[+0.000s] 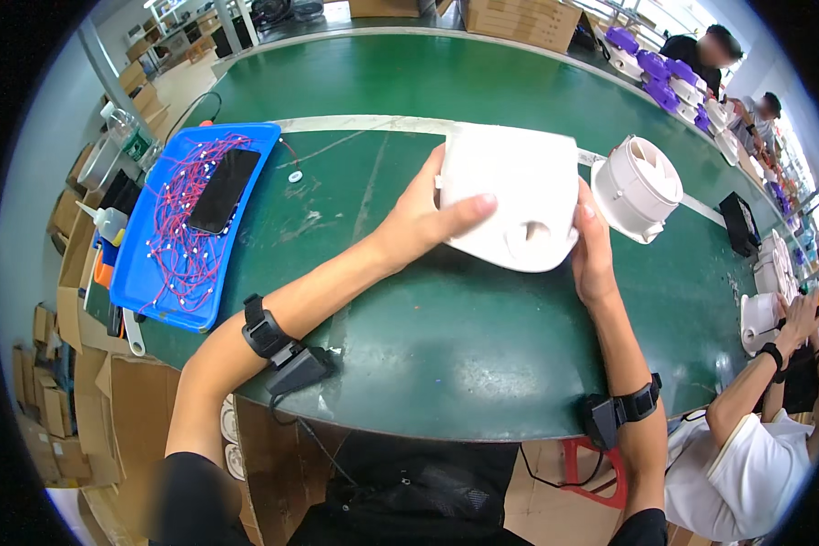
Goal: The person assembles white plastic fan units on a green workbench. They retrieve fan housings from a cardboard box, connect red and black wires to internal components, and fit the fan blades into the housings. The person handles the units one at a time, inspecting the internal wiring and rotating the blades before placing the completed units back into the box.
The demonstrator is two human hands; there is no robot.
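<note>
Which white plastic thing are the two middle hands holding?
The broad, flat-faced white plastic part with a round hole near its lower edge; the cylindrical white plastic part beside it stands untouched.

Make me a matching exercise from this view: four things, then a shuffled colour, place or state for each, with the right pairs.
Things
1. Phone
2. Tray
3. White housing
4. White cylindrical part

Matches
A. Held between the left hand and right hand
B. On top of tangled wires
C. Standing on the green bench, to the right
D. Bright blue

Pairs: 1-B; 2-D; 3-A; 4-C
</note>
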